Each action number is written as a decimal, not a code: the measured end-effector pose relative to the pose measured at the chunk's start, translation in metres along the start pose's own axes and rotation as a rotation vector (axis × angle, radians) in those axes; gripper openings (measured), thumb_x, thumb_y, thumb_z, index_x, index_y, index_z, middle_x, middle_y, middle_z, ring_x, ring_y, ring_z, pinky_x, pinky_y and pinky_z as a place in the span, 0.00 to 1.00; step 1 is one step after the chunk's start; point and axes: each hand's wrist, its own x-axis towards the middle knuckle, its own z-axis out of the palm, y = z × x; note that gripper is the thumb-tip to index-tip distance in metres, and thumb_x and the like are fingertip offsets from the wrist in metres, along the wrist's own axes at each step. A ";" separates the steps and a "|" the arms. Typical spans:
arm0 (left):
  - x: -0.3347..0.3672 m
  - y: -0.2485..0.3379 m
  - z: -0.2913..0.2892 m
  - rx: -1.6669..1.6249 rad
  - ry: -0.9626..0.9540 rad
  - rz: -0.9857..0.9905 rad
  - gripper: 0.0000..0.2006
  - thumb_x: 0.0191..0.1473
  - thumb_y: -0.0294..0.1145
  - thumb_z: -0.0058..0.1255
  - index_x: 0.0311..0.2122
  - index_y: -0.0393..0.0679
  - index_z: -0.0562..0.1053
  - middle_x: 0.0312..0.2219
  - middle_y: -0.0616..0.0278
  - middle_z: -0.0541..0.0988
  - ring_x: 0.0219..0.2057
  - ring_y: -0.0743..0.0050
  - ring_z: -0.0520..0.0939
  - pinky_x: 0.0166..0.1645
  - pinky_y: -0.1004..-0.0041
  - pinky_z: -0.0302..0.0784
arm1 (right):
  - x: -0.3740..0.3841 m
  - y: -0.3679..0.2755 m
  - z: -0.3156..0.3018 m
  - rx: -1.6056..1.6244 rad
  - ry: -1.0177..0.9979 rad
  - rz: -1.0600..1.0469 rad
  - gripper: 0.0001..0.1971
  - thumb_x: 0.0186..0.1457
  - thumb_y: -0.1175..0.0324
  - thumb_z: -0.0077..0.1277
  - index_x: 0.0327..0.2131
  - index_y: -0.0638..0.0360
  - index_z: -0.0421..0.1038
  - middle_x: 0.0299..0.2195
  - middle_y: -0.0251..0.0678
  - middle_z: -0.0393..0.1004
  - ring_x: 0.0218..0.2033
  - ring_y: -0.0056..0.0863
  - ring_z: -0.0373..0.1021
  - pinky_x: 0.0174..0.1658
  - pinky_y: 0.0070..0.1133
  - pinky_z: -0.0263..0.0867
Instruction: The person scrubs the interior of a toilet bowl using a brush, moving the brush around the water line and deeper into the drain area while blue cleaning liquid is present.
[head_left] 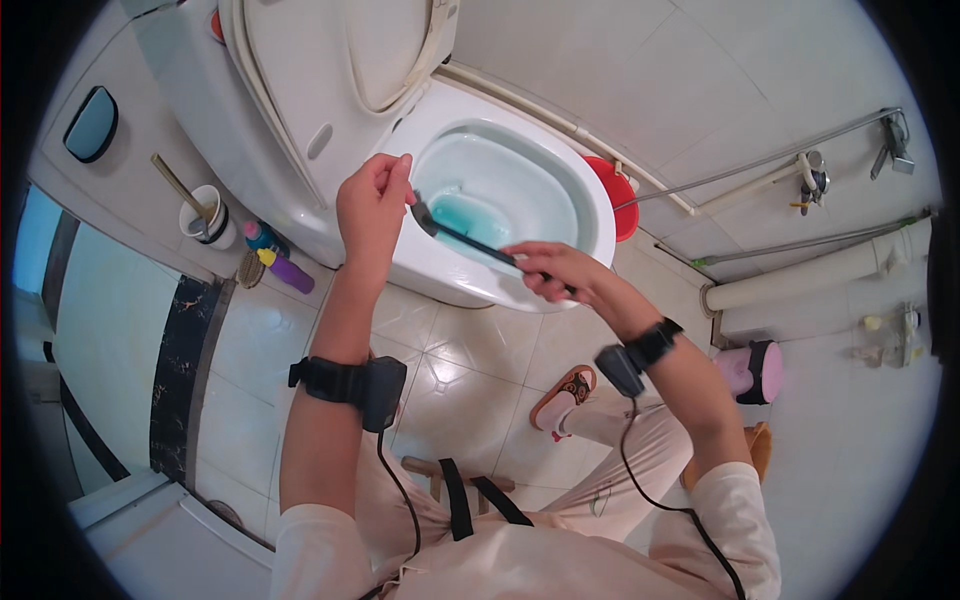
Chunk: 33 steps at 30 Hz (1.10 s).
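One black brush [487,249] slants over the toilet bowl, its handle end inside the grip of the right hand [553,268], whose fingers are clamped around it; the brush head [424,218] points away from that grip, toward the left, just beside the left hand [370,200]; the left fingers are curled inward, though I cannot tell whether they touch the brush head or hold anything; whether the head rests on the bowl or hovers above it is also unclear.

Beneath is one white toilet [425,262], its lid [290,50] raised, with blue-green liquid [475,215] in the bowl; beyond its right side is one red bucket [625,192]; to the left stand two bottles, one purple bottle [288,272] with a yellow cap and one blue bottle [262,236], near one white holder [226,236] with a long handle rising out of it.

The floor [450,375] is pale, glossy tile; the wall [590,60] is tiled too, with one pink bin [765,372] near the right side and a shower hose [760,160] strung above; two black devices are strapped to the forearms, one on each.
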 end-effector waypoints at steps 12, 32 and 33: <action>0.001 -0.003 0.003 0.007 0.009 0.010 0.12 0.54 0.34 0.48 0.26 0.36 0.71 0.12 0.67 0.71 0.14 0.87 0.66 0.20 0.82 0.60 | 0.006 -0.011 0.013 0.266 -0.084 -0.068 0.18 0.55 0.72 0.41 0.50 0.54 0.59 0.18 0.28 0.60 0.12 0.12 0.49 0.12 0.10 0.42; 0.002 -0.009 0.000 -0.017 0.026 -0.020 0.11 0.54 0.34 0.48 0.27 0.37 0.72 0.13 0.68 0.72 0.14 0.88 0.66 0.20 0.85 0.60 | -0.013 0.002 -0.084 0.260 0.247 -0.159 0.17 0.55 0.70 0.44 0.49 0.52 0.62 0.18 0.26 0.59 0.11 0.09 0.47 0.11 0.08 0.41; 0.001 -0.005 -0.001 -0.002 0.018 0.005 0.11 0.54 0.34 0.48 0.27 0.37 0.72 0.13 0.68 0.72 0.14 0.88 0.67 0.20 0.84 0.60 | -0.022 0.007 -0.088 0.211 0.314 -0.127 0.17 0.55 0.70 0.44 0.49 0.52 0.63 0.18 0.26 0.59 0.11 0.09 0.47 0.11 0.08 0.41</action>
